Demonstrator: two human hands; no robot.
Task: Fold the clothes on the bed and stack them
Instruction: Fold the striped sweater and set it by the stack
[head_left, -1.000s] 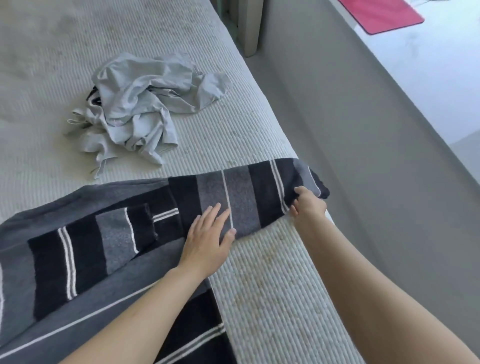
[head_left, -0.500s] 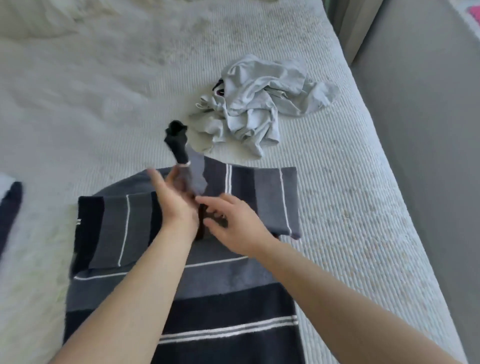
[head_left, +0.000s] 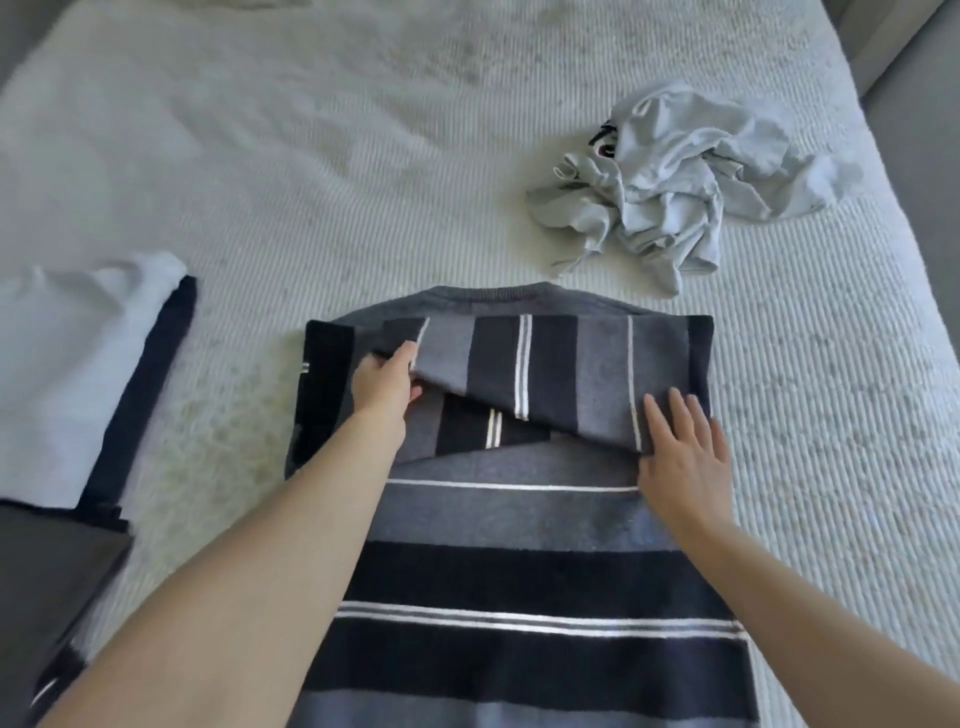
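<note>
The striped sweater (head_left: 519, 519) lies at the centre bottom of the frame, both sleeves folded across its chest. My right hand (head_left: 683, 457) presses flat with straight fingers on the sleeve's lower corner; my left hand (head_left: 384, 382) pinches the cuff end. I should square that cuff before folding up. Upper right, the crumpled grey clothes (head_left: 680, 182) wait on the bed (head_left: 311, 156).
</note>
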